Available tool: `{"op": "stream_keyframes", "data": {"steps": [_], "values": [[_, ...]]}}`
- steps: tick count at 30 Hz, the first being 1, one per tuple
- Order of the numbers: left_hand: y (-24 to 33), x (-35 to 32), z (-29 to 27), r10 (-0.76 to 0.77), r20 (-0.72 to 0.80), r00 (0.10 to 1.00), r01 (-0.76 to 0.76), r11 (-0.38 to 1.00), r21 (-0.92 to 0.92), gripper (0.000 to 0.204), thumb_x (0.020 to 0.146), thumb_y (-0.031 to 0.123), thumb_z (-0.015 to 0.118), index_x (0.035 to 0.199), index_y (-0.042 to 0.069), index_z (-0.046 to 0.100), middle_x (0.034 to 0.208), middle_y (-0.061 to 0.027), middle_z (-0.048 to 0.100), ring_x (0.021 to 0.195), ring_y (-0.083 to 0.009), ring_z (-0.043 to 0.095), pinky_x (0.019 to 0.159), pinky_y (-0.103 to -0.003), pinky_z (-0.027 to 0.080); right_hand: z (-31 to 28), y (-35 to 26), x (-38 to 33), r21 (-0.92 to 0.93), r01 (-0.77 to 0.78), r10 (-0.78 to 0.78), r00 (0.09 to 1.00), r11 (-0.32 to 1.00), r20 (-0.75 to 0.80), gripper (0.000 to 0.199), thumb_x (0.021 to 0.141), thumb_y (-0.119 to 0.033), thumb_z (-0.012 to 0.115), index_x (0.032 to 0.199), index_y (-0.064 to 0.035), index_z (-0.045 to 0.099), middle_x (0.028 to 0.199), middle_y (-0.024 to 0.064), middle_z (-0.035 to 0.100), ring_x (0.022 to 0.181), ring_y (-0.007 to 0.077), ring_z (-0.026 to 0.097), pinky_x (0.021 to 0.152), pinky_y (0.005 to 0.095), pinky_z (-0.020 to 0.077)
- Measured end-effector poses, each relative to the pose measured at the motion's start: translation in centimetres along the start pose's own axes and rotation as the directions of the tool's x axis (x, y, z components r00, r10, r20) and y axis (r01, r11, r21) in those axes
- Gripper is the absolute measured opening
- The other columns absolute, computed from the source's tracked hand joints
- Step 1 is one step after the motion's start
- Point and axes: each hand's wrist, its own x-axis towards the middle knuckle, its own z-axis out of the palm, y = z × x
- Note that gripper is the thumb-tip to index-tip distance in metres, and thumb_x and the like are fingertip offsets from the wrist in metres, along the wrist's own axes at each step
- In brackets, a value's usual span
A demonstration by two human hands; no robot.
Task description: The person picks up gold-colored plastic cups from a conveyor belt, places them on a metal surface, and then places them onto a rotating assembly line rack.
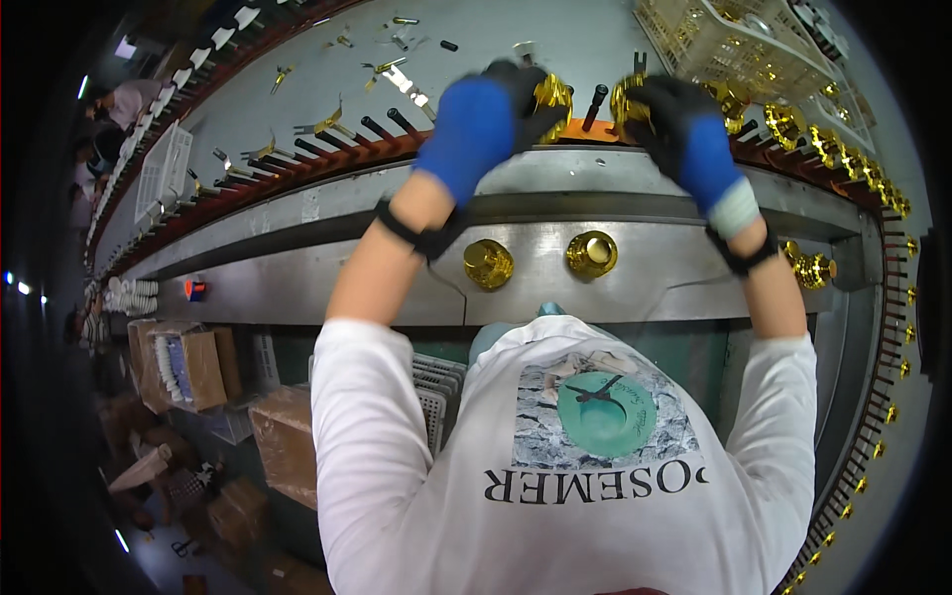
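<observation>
The left hand (511, 99) and the right hand (674, 114), both gloved, are each closing around a gold cap (551, 95) above the conveyor pins (595, 102). A pale plastic crate (694, 45) nearby is holding more gold caps.

Two caps (489, 264) side by side on the ledge (635, 283), pin rail (327, 159) behind, crate (714, 45) far right beyond.
</observation>
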Motion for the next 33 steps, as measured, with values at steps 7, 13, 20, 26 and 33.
{"op": "stream_keyframes", "data": {"steps": [7,13,20,26,33], "values": [[-7.3,-20.1,9.8,-0.289,0.332,0.898,0.348,0.928,-0.136,0.057,0.09,0.046,0.079,0.133,0.011,0.069,0.117,-0.0205,0.074,0.1,-0.0395,0.073,0.087,-0.048,0.059,8.0,-5.5,-13.6,0.338,-0.167,0.024,0.921,0.926,0.389,0.055,0.081,-0.026,0.081,0.13,-0.0056,0.068,0.111,0.0226,0.072,0.1,0.045,0.068,0.087,0.0521,0.0558],[-0.6,-23.9,24.4,-0.329,0.251,0.911,0.329,0.943,0.043,0.033,0.086,0.038,0.07,0.103,0.01,0.076,0.092,-0.0139,0.077,0.086,-0.0353,0.076,0.075,-0.048,0.059,15.1,-1.7,-26.9,0.067,-0.161,0.084,0.776,0.985,0.625,0.058,0.078,-0.031,0.078,0.13,-0.0069,0.069,0.103,0.0207,0.071,0.093,0.0447,0.067,0.083,0.0552,0.0555],[7.8,-17.5,22.4,-0.26,-0.168,0.951,0.255,0.966,-0.05,0.087,0.075,0.055,0.083,0.143,0.005,0.062,0.146,-0.0223,0.062,0.13,-0.0426,0.062,0.11,-0.051,0.049,5.8,2.2,-22.0,0.191,-0.09,0.059,0.985,0.977,0.161,0.065,0.096,-0.018,0.077,0.151,0.0061,0.052,0.153,0.0234,0.058,0.142,0.0382,0.055,0.121,0.0452,0.0412],[15.3,5.1,9.3,0.297,-0.446,0.845,-0.274,0.955,0.116,0.086,0.072,0.066,0.08,0.136,0.011,0.064,0.129,-0.0191,0.064,0.115,-0.0409,0.061,0.096,-0.057,0.047,-5.9,19.8,-10.9,-0.476,-0.109,0.061,0.991,0.873,-0.115,0.06,0.109,-0.042,0.058,0.155,-0.0046,0.052,0.153,0.0254,0.056,0.139,0.0454,0.054,0.116,0.051,0.0442],[15.4,13.4,16.3,0.053,-0.008,0.999,-0.05,0.976,0.21,0.07,0.083,0.068,0.068,0.138,0.023,0.068,0.14,-0.0174,0.062,0.126,-0.0414,0.059,0.099,-0.06,0.045,-0.2,25.1,-11.8,0.017,-0.11,0.103,0.965,0.994,0.243,0.046,0.105,-0.022,0.061,0.142,0.0055,0.06,0.138,0.0318,0.061,0.122,0.0489,0.063,0.099,0.0505,0.0535]]}}
